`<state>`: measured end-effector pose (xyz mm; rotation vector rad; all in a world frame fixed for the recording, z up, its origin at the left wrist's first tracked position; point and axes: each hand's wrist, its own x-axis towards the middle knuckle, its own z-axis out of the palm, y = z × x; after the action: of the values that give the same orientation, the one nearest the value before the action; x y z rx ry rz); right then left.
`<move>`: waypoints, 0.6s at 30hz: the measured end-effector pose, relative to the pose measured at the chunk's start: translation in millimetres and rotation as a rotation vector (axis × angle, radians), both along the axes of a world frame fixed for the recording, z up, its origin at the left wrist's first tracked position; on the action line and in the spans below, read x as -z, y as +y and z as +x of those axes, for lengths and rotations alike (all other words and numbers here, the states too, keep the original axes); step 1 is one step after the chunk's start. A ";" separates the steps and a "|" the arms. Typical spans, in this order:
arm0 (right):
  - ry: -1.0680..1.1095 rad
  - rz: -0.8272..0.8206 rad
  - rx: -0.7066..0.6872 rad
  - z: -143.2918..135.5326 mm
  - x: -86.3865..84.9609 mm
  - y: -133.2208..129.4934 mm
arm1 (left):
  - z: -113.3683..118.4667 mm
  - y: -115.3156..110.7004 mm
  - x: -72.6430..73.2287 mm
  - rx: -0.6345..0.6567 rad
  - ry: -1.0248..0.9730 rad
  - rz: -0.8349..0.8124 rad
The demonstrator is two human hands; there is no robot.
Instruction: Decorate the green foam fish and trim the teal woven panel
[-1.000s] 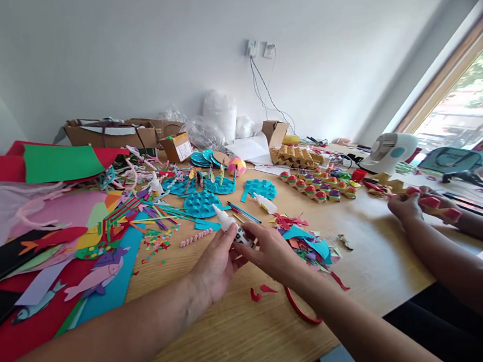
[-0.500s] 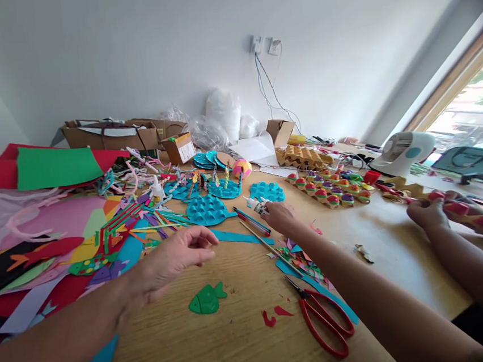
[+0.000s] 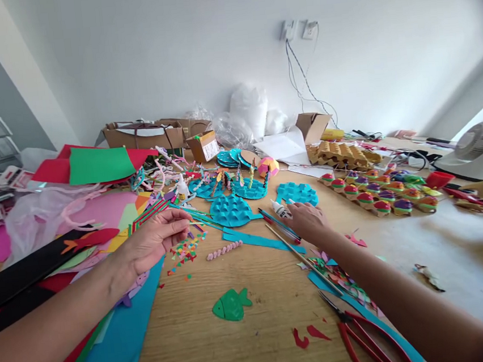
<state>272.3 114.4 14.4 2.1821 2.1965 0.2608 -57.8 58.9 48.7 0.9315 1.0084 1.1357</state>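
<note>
On the left of the table (image 3: pixel 189 351), near the blue card (image 3: pixel 138 327), the left hand (image 3: pixel 155 240) hangs with thumb and fingers drawn together; I cannot tell whether they pinch anything. Further right, the fish (image 3: pixel 232 306) lies flat on bare wood, clear of both hands: cut out, a dark line on its head, so its shaping looks done. Next, a glue bottle (image 3: pixel 281 209) lies just beside the right hand (image 3: pixel 309 220), whose grip is hidden. Scissors (image 3: pixel 344 319) lie unheld; what remains for the fish does not show
</note>
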 end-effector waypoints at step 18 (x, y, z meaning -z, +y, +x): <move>1.057 -0.273 -0.494 -111.0 -50.6 -82.7 | 31.5 -32.2 -3.3 0.174 -0.011 0.060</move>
<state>161.2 31.7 65.0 1.7385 2.9266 -1.4021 -26.3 26.7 52.0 1.0395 0.8708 1.0281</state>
